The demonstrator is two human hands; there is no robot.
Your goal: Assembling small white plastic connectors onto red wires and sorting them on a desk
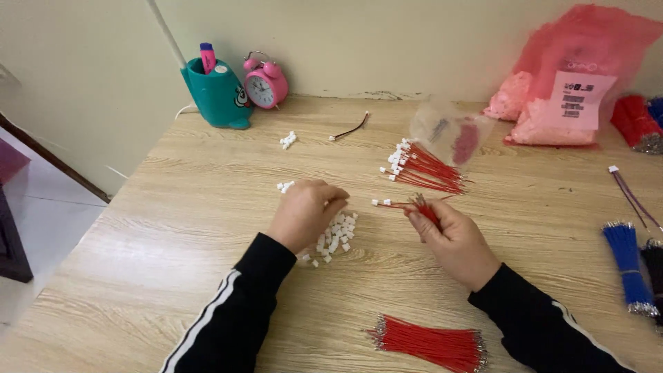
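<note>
At far left, a teal holder (219,97) and pink clock (265,84) were noted by the wall. On the table (173,228), the left hand (304,213) was curled, fingertips down on a pile of white connectors (337,235). A few red wires (407,204) were pinched in the right hand (452,238). Finished wires (423,169) lay beyond; blue wires (627,266) at right.

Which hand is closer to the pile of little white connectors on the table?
The left hand: it rests right over the pile of white connectors, fingers touching it. The right hand is off to the pile's right, holding red wires.
</note>
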